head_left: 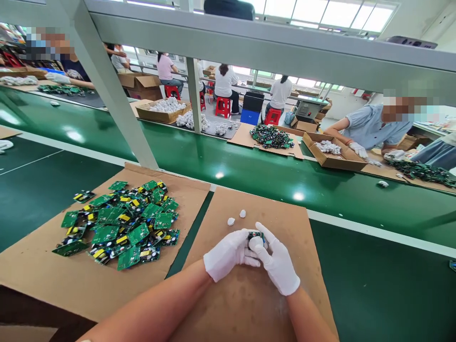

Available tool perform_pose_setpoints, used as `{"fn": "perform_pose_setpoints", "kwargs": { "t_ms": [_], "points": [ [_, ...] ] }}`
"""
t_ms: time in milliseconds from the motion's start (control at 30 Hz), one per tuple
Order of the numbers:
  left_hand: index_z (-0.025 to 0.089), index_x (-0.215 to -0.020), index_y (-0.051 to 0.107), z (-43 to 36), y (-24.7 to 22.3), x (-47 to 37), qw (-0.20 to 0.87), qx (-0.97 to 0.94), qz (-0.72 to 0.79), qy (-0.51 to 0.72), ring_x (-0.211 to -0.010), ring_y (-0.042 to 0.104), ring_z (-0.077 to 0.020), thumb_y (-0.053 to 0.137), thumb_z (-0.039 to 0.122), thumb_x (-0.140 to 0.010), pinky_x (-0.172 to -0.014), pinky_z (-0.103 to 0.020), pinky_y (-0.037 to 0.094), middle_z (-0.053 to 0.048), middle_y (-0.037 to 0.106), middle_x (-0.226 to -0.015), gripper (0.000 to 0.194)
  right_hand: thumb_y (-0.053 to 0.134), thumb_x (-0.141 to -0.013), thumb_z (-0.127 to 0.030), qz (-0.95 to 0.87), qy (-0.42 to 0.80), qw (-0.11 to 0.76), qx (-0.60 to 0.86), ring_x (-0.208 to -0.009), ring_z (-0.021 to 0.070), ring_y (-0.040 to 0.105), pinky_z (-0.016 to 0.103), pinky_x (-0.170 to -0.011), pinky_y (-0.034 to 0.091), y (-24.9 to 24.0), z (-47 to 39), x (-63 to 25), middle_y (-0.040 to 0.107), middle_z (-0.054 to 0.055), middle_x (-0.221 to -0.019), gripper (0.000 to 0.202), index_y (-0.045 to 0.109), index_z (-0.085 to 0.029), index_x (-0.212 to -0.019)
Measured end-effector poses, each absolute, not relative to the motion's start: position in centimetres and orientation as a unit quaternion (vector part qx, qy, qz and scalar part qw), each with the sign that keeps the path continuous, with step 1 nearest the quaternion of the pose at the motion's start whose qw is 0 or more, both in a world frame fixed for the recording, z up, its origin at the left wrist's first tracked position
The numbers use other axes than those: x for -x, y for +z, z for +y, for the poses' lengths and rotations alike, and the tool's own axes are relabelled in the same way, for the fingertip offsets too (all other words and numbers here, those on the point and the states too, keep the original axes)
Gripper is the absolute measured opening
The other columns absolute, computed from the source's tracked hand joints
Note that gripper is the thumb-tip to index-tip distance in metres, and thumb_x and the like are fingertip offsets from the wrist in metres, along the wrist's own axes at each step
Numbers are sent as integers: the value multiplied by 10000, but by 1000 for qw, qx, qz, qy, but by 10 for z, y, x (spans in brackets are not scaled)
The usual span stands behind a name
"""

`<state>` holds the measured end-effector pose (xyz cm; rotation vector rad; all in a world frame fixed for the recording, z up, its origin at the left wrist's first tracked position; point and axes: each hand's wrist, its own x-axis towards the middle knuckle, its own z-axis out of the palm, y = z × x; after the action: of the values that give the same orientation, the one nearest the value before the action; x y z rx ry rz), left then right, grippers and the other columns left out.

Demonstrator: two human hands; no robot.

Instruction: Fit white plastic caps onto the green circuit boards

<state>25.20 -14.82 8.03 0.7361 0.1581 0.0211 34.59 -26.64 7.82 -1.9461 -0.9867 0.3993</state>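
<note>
Both of my hands wear white gloves and meet over the cardboard sheet in front of me. My left hand (pixel 228 252) is closed around the left side of a small circuit board (pixel 254 234), with its components facing up. My right hand (pixel 281 266) grips the board's right side, its fingers behind the edge and its thumb near a rounded white lump (pixel 255 243) at the board's front. Whether the lump is fixed to the board I cannot tell. Just beyond my hands, two small white lumps (pixel 231 221) lie on the cardboard sheet (pixel 245 304).
A heap of green circuit boards (pixel 124 218) with yellow parts covers the cardboard on the left. Ahead runs a glossy green conveyor belt (pixel 178 152), under a grey metal frame (pixel 117 85). Across it, a gloved co-worker (pixel 370 123) sits by a box of white pieces (pixel 329 149).
</note>
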Motion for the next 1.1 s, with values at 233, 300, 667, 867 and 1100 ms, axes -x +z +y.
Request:
{"fn": "perform_pose_setpoints", "kwargs": {
  "t_ms": [233,300,667,867,1100],
  "points": [
    [149,-976,611,-149,85,-248,928,-369,54,26,-748,596,-144,557,402,-832,-741,-317,491,-71,602,-864,297,482,-856,-402,-402,110,419,806,-519,129,538,239,-513,488,77,-266,-343,633,-5,-628,516,503,-128,-1293],
    [158,-1000,612,-148,85,-249,938,-343,51,0,-731,598,-136,585,384,-817,-713,-292,490,-70,594,-882,292,461,-874,-420,-390,151,455,786,-647,143,611,244,-607,528,79,-266,-344,686,20,-770,492,506,-157,-1287],
    [171,-1008,585,-160,69,-249,959,-267,90,-1,-677,612,-123,659,394,-759,-614,-228,470,-45,572,-838,343,512,-859,-412,-368,212,508,749,-909,195,663,298,-772,566,87,-268,-342,692,61,-1058,430,562,-202,-1231],
    [163,-968,583,-158,71,-250,958,-277,74,3,-697,595,-123,632,368,-787,-650,-252,470,-45,554,-849,277,526,-843,-437,-344,221,524,747,-903,200,655,328,-808,547,85,-267,-342,693,64,-1034,452,561,-210,-1232],
    [166,-981,605,-150,88,-250,949,-310,49,-11,-585,495,-61,618,355,-800,-558,-187,409,13,431,-717,262,488,-865,-454,-335,298,553,702,-887,179,604,277,-784,507,99,-264,-341,676,21,-923,332,656,-213,-1019]
  ]
}}
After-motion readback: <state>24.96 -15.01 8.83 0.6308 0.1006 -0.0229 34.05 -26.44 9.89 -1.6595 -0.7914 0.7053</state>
